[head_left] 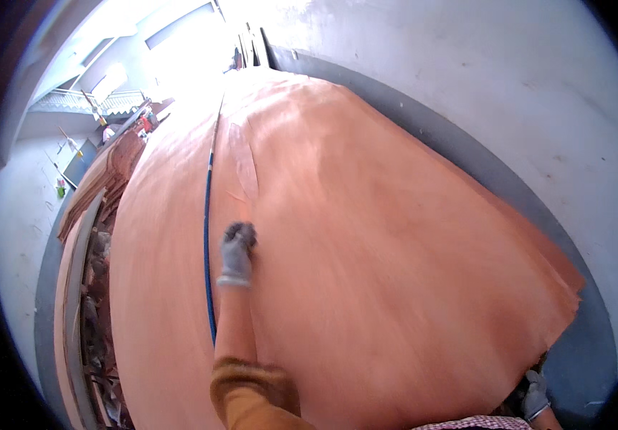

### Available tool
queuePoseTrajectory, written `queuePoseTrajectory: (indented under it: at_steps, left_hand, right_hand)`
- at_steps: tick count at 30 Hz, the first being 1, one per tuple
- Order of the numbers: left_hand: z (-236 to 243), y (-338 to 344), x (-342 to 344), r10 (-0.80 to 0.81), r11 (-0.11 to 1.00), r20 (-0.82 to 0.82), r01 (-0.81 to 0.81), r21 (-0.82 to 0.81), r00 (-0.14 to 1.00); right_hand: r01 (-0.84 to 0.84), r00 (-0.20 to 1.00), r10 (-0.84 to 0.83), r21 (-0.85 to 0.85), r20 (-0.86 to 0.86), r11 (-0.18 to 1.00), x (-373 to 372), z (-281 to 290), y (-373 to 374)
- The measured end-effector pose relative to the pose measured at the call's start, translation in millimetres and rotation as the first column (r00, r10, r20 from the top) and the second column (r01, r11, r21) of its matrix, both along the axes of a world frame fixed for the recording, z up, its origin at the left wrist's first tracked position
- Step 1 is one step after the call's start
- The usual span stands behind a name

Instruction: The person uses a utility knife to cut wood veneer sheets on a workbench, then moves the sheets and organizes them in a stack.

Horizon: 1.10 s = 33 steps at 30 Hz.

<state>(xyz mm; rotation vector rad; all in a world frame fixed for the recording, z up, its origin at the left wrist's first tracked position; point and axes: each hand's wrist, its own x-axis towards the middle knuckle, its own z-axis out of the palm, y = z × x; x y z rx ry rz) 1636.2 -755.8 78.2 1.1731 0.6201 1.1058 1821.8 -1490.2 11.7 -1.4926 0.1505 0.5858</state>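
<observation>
A wide stack of thin reddish-tan wood veneer sheets [366, 251] spreads in front of me, its top sheet slightly wavy. Over its middle, my left hand [237, 251] in a grey glove has its fingers curled closed; what they hold, if anything, I cannot make out. Just beyond the fist, a narrow, pointed strip of veneer [243, 161] lies on the top sheet. To the left of this hand runs a long thin blue pole [208, 229]. My right hand [536, 398], gloved too, is low by the stack's near right corner; its fingers are small and partly in shadow.
Along the left side lie more veneer sheets [101, 179] with ragged edges, and a long board [79, 287] beside dark scraps. A pale wall [502, 93] with a grey lower band borders the stack on the right. Bright light washes out the far end.
</observation>
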Motion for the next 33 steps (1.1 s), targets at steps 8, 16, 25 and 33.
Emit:
queuePoseTrajectory:
  at_steps: [8,16,25,33]
  left_hand:
    - [96.7,-308.8,-15.0,-0.570,0.262,-0.814,0.964,-0.050,0.113]
    - [145.0,-410.6,-10.4,0.020,0.233,-0.955,0.927,0.294,0.297]
    - [74.0,-538.1,-59.4,-0.097,0.027,-0.969,0.973,0.227,0.229]
    - [126.3,-505.8,-81.4,-0.115,0.314,-0.966,0.914,-0.257,-0.232]
  right_hand:
    - [-0.177,0.973,0.148,-0.159,-0.177,0.971,-2.0,82.9,28.9]
    - [-0.352,0.923,0.374,0.190,-0.091,0.916,0.4,68.1,-59.3]
    - [-0.643,0.732,0.620,-0.014,0.281,0.766,0.5,80.8,-27.8]
    - [-0.674,0.278,0.528,-0.228,0.803,0.702,-26.1,105.1,70.4]
